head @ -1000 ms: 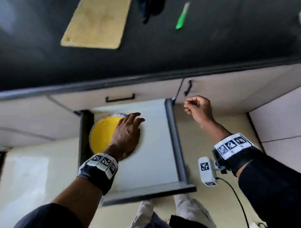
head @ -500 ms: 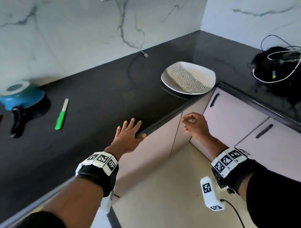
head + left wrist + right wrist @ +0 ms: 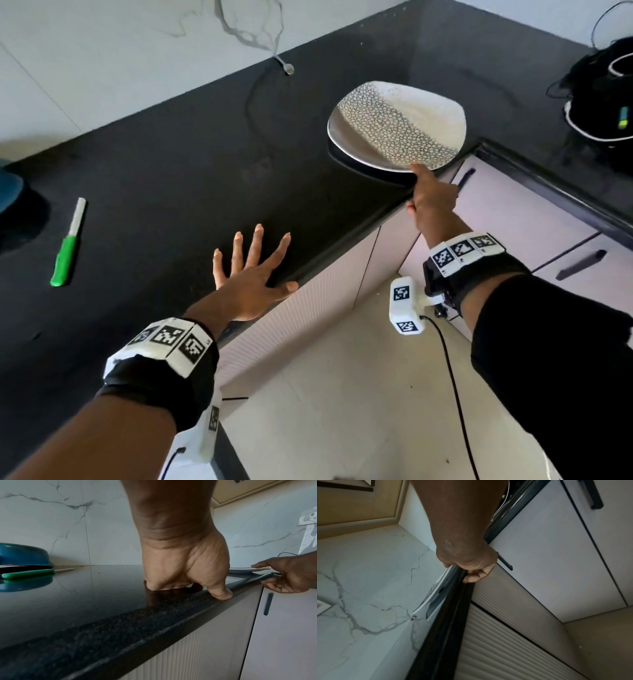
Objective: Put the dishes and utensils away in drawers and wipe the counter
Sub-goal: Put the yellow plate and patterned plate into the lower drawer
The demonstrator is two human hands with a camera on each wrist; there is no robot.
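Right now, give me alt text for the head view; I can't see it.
The right hand grips the near rim of a patterned plate at the black counter edge. The left hand rests flat, fingers spread, on the counter. A green-handled knife lies to the left.

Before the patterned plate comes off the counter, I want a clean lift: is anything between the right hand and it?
Nothing visible. The right hand already touches the near rim of the patterned plate at the counter edge.
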